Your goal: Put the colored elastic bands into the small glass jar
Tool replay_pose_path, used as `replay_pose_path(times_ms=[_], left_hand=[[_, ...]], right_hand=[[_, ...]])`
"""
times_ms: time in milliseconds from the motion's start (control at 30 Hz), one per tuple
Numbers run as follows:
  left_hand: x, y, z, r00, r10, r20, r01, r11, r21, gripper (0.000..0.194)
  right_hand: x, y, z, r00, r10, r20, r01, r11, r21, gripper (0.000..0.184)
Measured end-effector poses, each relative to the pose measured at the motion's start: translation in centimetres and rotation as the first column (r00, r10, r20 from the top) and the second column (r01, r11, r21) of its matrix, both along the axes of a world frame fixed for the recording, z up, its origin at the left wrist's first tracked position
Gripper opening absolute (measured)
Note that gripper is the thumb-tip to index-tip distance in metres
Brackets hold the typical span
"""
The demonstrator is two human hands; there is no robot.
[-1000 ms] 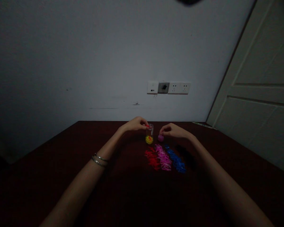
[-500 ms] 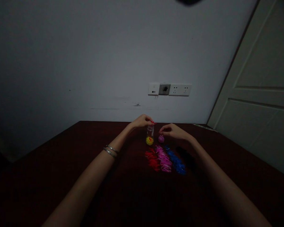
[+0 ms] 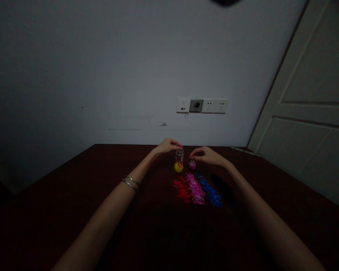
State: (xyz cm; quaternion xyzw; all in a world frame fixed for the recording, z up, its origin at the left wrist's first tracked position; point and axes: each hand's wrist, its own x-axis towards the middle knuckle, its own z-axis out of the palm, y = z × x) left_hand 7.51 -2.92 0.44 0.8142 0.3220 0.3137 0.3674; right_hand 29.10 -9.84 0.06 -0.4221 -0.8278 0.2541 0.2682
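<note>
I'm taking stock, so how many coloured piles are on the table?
3: red pile left, pink pile middle, blue pile right; the dark patch beside may be another.

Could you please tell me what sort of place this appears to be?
Probably a dim indoor room, perhaps in a home: a dark table by a plain wall, a row of sockets, and what looks like a panelled door to the right.

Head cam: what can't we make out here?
All head view:
What the red bit in the left hand is: too small.
Whether the right hand grips the purple item: too small, dim.
What the dark patch is: lost against the dark tabletop.
Black shape: cut by top edge.
</note>
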Motion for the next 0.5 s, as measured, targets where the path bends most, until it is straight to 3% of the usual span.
replay_pose_path(times_ms=[300, 500], left_hand=[[0.1, -0.6, 0.2, 0.999, 0.041, -0.016, -0.041, 0.999, 0.012, 0.035], [0.1, -0.9, 0.3, 0.998, 0.044, -0.035, -0.044, 0.999, 0.001, 0.040]], right_hand=[[0.6, 1.1, -0.8, 0.999, -0.028, 0.026, 0.028, 0.999, 0.017, 0.022], [0.1, 2.2, -3.1, 0.983, -0.027, 0.181, 0.037, 0.998, -0.051, 0.022]])
